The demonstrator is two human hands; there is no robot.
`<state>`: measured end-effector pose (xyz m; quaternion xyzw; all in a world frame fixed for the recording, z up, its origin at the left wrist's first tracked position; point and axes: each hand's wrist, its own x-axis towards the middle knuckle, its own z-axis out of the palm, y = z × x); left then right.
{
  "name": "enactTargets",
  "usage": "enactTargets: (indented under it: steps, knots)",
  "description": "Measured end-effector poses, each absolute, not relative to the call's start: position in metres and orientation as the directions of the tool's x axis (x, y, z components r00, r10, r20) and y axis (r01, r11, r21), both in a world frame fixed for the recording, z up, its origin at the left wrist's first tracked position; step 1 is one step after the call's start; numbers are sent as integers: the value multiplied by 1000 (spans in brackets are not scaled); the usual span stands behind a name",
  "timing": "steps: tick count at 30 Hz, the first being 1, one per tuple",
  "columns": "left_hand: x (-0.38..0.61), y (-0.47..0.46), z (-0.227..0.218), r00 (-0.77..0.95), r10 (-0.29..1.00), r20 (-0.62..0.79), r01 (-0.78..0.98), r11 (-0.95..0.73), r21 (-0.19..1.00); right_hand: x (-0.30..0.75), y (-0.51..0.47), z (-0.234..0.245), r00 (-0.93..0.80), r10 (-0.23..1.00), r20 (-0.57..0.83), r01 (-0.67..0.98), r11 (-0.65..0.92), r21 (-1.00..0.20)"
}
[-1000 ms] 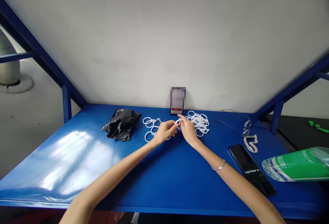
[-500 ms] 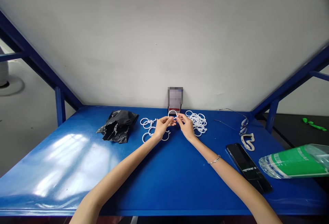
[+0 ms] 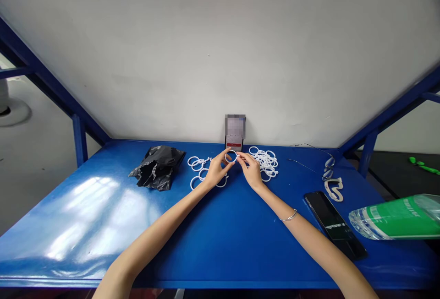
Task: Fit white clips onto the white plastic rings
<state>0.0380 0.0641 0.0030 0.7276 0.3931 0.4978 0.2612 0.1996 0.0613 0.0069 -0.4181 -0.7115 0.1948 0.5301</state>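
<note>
A white plastic ring (image 3: 226,154) with a small clasp at its right side is held up between both hands, above the blue tabletop. My left hand (image 3: 216,169) grips its left side, thumb below and fingers above. At the clasp, my right hand (image 3: 250,167) pinches the ring with thumb and fingertips. Several loose white rings (image 3: 195,164) lie beside and partly under my left hand, some hidden by it. A denser pile of white rings (image 3: 266,159) sits just right of my right hand.
A crumpled black plastic bag (image 3: 168,166) lies on the left of the blue table (image 3: 220,244). Against the wall leans a phone (image 3: 235,129). To the right are eyeglasses (image 3: 327,168), a white strap-like piece (image 3: 334,190), a black phone (image 3: 333,223) and a green-labelled bottle (image 3: 395,216).
My left hand has shifted its fingers up around the ring's left side, thumb now at its lower edge. My right hand stays at the clasp. The view has moved slightly.
</note>
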Motion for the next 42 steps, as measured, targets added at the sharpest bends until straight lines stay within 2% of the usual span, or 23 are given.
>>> enactTargets:
  steps: [8,21,35,42]
  knots:
    - [36,64,-4,224,765,604,468,-628,622,201,59,1,-38,827,562,313,543,-779]
    - [36,58,0,220,732,645,486,-656,578,202,56,4,-12,818,574,335,545,-769]
    - [32,60,-1,250,757,604,537,-627,564,202,59,5,-26,887,462,138,461,-877]
    - [32,61,2,243,760,603,577,-613,540,200,61,7,-28,892,451,72,451,-889]
